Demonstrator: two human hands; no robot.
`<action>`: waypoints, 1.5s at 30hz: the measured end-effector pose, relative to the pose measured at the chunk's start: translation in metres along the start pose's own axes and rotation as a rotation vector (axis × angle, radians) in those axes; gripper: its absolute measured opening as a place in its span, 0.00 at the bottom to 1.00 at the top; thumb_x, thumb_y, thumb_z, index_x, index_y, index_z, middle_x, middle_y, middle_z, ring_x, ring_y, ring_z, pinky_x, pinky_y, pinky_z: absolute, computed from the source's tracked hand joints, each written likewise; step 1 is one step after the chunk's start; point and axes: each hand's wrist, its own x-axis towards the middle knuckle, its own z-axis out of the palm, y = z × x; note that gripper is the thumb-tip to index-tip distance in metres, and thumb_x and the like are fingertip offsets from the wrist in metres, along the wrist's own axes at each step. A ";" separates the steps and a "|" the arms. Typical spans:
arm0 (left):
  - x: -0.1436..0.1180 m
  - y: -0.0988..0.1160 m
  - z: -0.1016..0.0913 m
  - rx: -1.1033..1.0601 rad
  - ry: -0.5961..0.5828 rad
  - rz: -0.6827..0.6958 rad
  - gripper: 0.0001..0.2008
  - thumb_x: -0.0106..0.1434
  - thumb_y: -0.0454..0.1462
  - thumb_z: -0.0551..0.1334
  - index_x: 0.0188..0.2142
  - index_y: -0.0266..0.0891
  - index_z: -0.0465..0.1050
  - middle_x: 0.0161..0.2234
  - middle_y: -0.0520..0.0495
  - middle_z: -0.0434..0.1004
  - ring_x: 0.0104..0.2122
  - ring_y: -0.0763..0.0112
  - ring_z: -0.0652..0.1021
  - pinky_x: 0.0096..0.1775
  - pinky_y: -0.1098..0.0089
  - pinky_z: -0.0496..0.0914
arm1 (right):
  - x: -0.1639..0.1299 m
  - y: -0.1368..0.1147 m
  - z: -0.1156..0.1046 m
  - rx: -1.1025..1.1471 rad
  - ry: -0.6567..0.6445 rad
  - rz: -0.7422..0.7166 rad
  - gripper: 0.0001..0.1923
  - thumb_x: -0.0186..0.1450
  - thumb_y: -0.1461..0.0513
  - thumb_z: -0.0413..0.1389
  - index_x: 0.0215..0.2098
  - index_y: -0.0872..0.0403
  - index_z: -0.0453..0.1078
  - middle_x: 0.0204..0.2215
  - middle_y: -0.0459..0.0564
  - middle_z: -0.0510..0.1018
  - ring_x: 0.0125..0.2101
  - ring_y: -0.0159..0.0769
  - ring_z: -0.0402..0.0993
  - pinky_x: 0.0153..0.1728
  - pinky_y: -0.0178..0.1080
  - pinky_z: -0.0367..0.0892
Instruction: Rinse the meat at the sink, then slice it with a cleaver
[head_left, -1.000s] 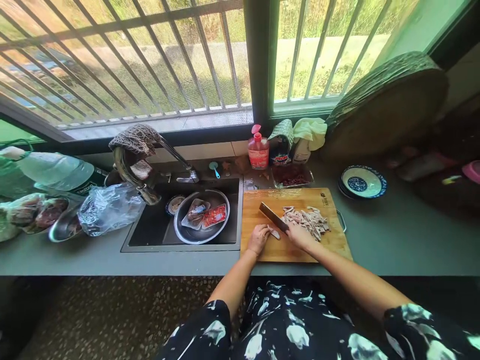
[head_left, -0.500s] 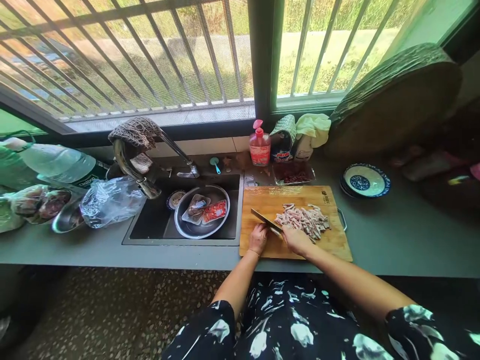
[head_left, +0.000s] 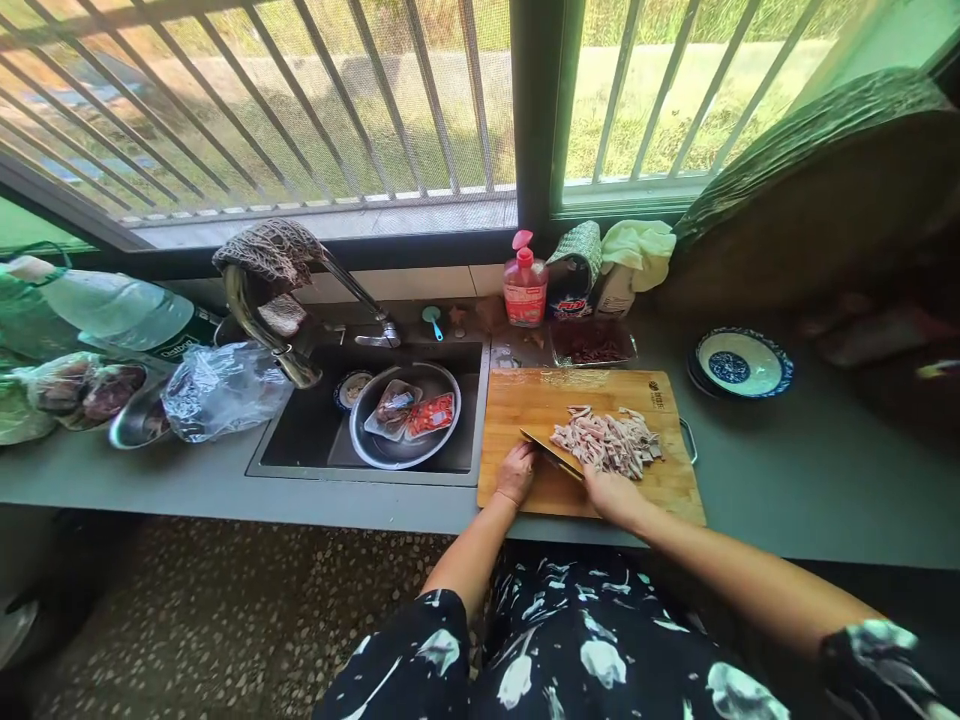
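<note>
On the wooden cutting board (head_left: 675, 490), my right hand (head_left: 616, 498) is wrapped round the handle of a kitchen knife (head_left: 551, 453). Its blade slants up and left toward my left hand (head_left: 516, 474). With fingers curled down, my left hand presses on the board beside the blade; whatever lies under those fingers is hidden. Just beyond my right hand spreads a pile of pale meat strips (head_left: 607, 440).
Left of the board is a sink (head_left: 319, 440) holding a metal basin (head_left: 358, 440) with packaged food. A tray of dark red meat (head_left: 594, 345), a pink soap bottle (head_left: 525, 290) and patterned plates (head_left: 772, 375) stand behind and right. A plastic bag (head_left: 225, 390) lies far left.
My right hand and the knife have shifted a little right and toward me, away from my left hand. My left hand stays nearly in place. The view has moved slightly.
</note>
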 end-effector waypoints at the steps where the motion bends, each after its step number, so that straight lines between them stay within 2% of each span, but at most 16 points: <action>1: 0.000 -0.001 0.001 0.002 0.002 0.001 0.12 0.59 0.27 0.52 0.36 0.37 0.71 0.40 0.45 0.71 0.45 0.68 0.68 0.47 0.64 0.67 | 0.007 -0.008 -0.006 0.017 -0.003 0.007 0.14 0.62 0.68 0.39 0.45 0.60 0.58 0.33 0.61 0.74 0.35 0.42 0.72 0.34 0.40 0.64; 3: 0.000 -0.003 0.001 0.007 -0.003 0.004 0.11 0.58 0.28 0.52 0.36 0.37 0.71 0.39 0.45 0.71 0.45 0.67 0.68 0.46 0.64 0.68 | 0.019 -0.021 -0.016 0.052 0.018 0.010 0.15 0.62 0.68 0.39 0.46 0.61 0.58 0.35 0.62 0.73 0.37 0.42 0.71 0.36 0.40 0.63; 5: 0.000 -0.004 0.000 0.006 -0.016 0.007 0.10 0.58 0.28 0.53 0.36 0.37 0.71 0.40 0.45 0.71 0.45 0.67 0.68 0.45 0.63 0.68 | 0.020 -0.023 -0.015 0.071 0.036 0.022 0.15 0.62 0.67 0.39 0.47 0.61 0.58 0.35 0.62 0.73 0.37 0.42 0.71 0.36 0.40 0.63; 11: 0.000 -0.002 -0.002 -0.043 -0.026 0.006 0.11 0.60 0.30 0.52 0.37 0.39 0.71 0.41 0.47 0.71 0.45 0.69 0.68 0.47 0.65 0.66 | -0.005 0.000 0.016 0.057 0.009 0.083 0.12 0.63 0.65 0.40 0.43 0.62 0.58 0.30 0.61 0.74 0.32 0.43 0.73 0.31 0.40 0.65; 17: -0.003 -0.006 -0.001 -0.014 -0.037 0.047 0.09 0.59 0.30 0.52 0.34 0.36 0.71 0.39 0.45 0.70 0.44 0.67 0.68 0.44 0.64 0.67 | 0.021 -0.032 -0.004 0.109 0.091 0.049 0.13 0.62 0.67 0.38 0.43 0.59 0.59 0.33 0.60 0.74 0.35 0.43 0.72 0.34 0.40 0.64; 20: -0.003 -0.004 -0.006 -0.015 -0.068 0.023 0.08 0.59 0.30 0.52 0.35 0.37 0.69 0.39 0.45 0.69 0.43 0.68 0.68 0.44 0.65 0.67 | 0.014 -0.021 0.003 0.128 0.081 0.074 0.13 0.63 0.65 0.39 0.44 0.60 0.59 0.32 0.62 0.73 0.35 0.44 0.72 0.33 0.41 0.63; 23: -0.003 0.004 -0.013 -0.031 -0.028 -0.092 0.09 0.59 0.31 0.54 0.40 0.37 0.67 0.41 0.44 0.67 0.44 0.68 0.68 0.46 0.65 0.66 | -0.001 0.006 0.019 0.157 0.077 0.124 0.13 0.64 0.61 0.41 0.44 0.60 0.58 0.31 0.60 0.74 0.33 0.44 0.72 0.32 0.40 0.62; 25: -0.001 0.011 -0.016 -0.028 0.001 -0.198 0.13 0.57 0.31 0.56 0.43 0.38 0.64 0.44 0.43 0.64 0.46 0.67 0.67 0.48 0.65 0.64 | -0.008 0.022 0.025 0.189 0.099 0.174 0.13 0.64 0.60 0.42 0.43 0.60 0.58 0.31 0.59 0.74 0.34 0.42 0.72 0.32 0.38 0.61; 27: 0.004 0.021 -0.017 -0.008 -0.001 -0.282 0.17 0.55 0.30 0.58 0.45 0.38 0.63 0.46 0.43 0.62 0.48 0.66 0.65 0.49 0.65 0.63 | -0.011 0.031 0.024 0.214 0.126 0.210 0.13 0.64 0.59 0.41 0.42 0.59 0.59 0.32 0.59 0.73 0.34 0.41 0.72 0.32 0.36 0.61; 29: 0.012 0.032 -0.015 0.010 -0.036 -0.331 0.17 0.55 0.30 0.57 0.46 0.39 0.63 0.46 0.44 0.63 0.47 0.66 0.65 0.49 0.65 0.62 | -0.014 0.033 0.021 0.227 0.142 0.211 0.13 0.64 0.59 0.41 0.41 0.59 0.59 0.32 0.58 0.73 0.34 0.40 0.71 0.32 0.35 0.60; 33: 0.033 0.053 -0.006 0.106 -0.098 -0.526 0.11 0.58 0.35 0.54 0.41 0.36 0.66 0.39 0.43 0.69 0.42 0.65 0.69 0.45 0.66 0.62 | -0.022 0.026 0.014 0.225 0.160 0.203 0.13 0.64 0.59 0.41 0.42 0.58 0.59 0.31 0.58 0.73 0.33 0.42 0.72 0.31 0.36 0.60; 36: 0.045 0.062 -0.003 0.202 -0.164 -0.665 0.13 0.55 0.35 0.57 0.41 0.35 0.65 0.39 0.42 0.69 0.42 0.64 0.69 0.44 0.68 0.62 | -0.022 0.016 0.012 0.250 0.204 0.193 0.14 0.64 0.60 0.40 0.43 0.58 0.59 0.31 0.58 0.74 0.33 0.42 0.72 0.32 0.37 0.61; 40: 0.050 0.064 -0.005 0.186 -0.236 -0.755 0.11 0.55 0.33 0.56 0.40 0.36 0.66 0.37 0.42 0.71 0.39 0.66 0.72 0.39 0.72 0.63 | -0.012 -0.002 0.012 0.268 0.211 0.154 0.13 0.64 0.61 0.40 0.43 0.60 0.58 0.31 0.61 0.74 0.33 0.43 0.72 0.32 0.40 0.62; 45: 0.052 0.063 -0.009 0.164 -0.292 -0.830 0.10 0.55 0.36 0.57 0.37 0.36 0.69 0.34 0.41 0.74 0.36 0.63 0.74 0.35 0.71 0.65 | -0.003 -0.014 0.021 0.272 0.204 0.186 0.11 0.63 0.64 0.41 0.41 0.61 0.59 0.30 0.62 0.73 0.34 0.46 0.72 0.32 0.42 0.63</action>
